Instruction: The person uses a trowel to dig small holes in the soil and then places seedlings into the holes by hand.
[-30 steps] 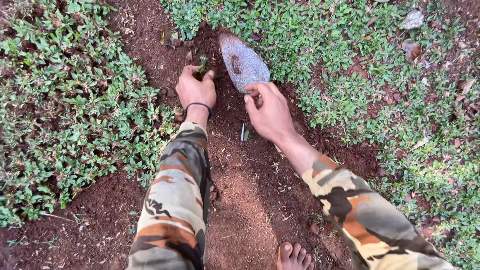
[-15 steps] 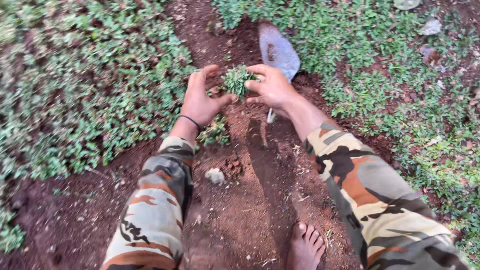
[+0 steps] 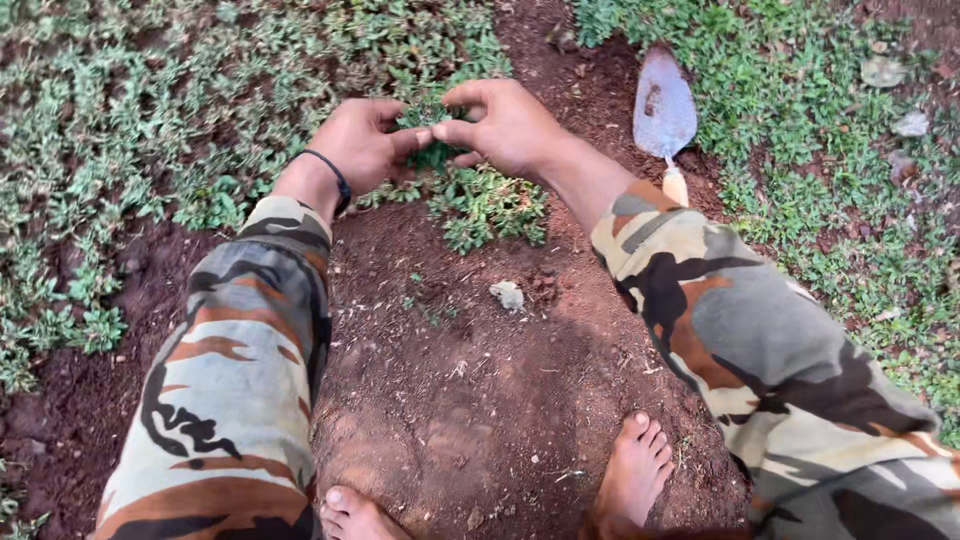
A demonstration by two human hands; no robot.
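Upper centre: left hand [image 3: 362, 143] and right hand [image 3: 503, 125] pinch one small leafy clump [image 3: 432, 150] between fingertips, holding it just over bare red soil [image 3: 470, 390]. Trowel [image 3: 664, 110] lies released, upper right, within reach.

left hand [image 3: 358, 143] left of right hand [image 3: 505, 125], plant clump [image 3: 432, 150] between them | trowel [image 3: 663, 110] right, on soil | stone [image 3: 508, 294] below hands | bare feet [image 3: 635, 470] nearest camera
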